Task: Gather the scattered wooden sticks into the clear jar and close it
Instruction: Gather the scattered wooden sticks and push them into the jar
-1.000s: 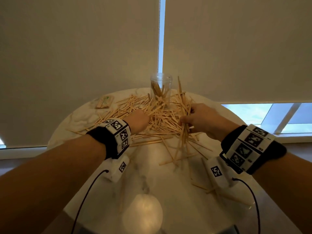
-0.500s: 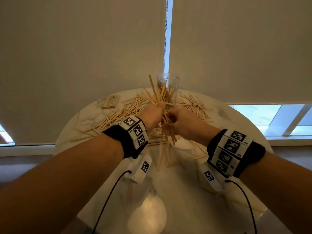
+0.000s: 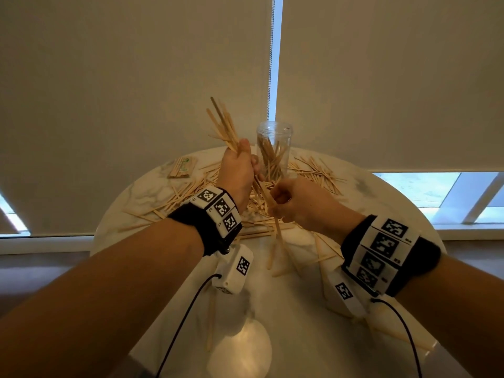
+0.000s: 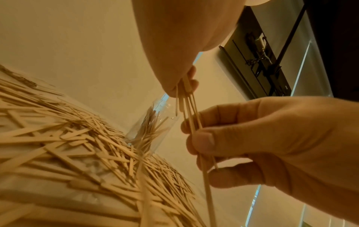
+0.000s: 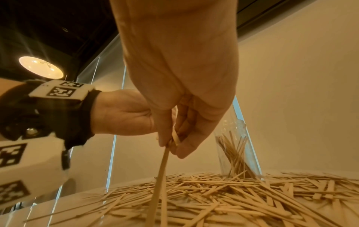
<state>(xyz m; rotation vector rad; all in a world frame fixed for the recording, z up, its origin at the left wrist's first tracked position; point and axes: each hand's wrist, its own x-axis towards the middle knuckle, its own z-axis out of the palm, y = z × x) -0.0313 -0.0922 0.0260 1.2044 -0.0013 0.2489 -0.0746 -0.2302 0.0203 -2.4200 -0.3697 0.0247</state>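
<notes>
While we hold the bundle of sticks (image 3: 222, 126) fisted in the left hand (image 3: 236, 173), the head view shows the right hand (image 3: 293, 204) just below and beside that grip, its own grip closed round the bundle's lower ends. The clear jar (image 3: 274, 151) stands upright on the desk (image 3: 313, 309) just beyond both grips, partly filled and uncapped; loose sticks (image 3: 180, 197) lie around its base.

From the left wrist, we see the fingers (image 4: 223, 138) of the right hand pinching several stems hanging beneath the left grip.

From the right wrist, one long stick (image 5: 160, 176) trails down from the right grip toward the pile.

Procedure, as we judge it: square the lower ends with the right hand, tighten the fan, then lower the bundle vertically into the mouth, so no splayed tip catches the rim or tips the jar.
</notes>
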